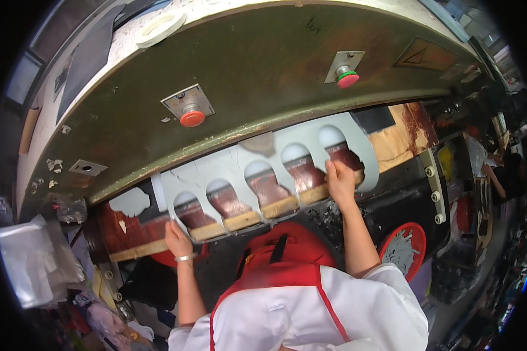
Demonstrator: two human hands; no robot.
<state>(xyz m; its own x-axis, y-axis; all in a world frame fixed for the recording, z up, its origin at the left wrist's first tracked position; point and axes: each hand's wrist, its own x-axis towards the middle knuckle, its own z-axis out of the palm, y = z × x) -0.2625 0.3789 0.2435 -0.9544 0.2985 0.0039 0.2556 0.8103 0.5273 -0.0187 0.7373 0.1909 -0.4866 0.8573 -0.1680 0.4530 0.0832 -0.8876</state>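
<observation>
The left hand (177, 238) is clamped on the near left corner of a grey sheet (288, 136), and the right hand (341, 182) pinches its near edge, a little in from the right end. The sheet lies just ahead of both hands, its long axis running left to right and slanting farther from the body on the right; five rounded cut-outs line its near side. Each hand is nearest its own end, with no crossing.

Under it is a stained wooden board (395, 147), with a black pad (376, 120) by the right end and a grey scrap (132, 202) beyond the left. A green machine beam (257, 70) with push buttons (192, 117) bars the far side; whether the sheet's far edge runs beneath it, I cannot tell. A red basin (418, 237) stands near the right forearm.
</observation>
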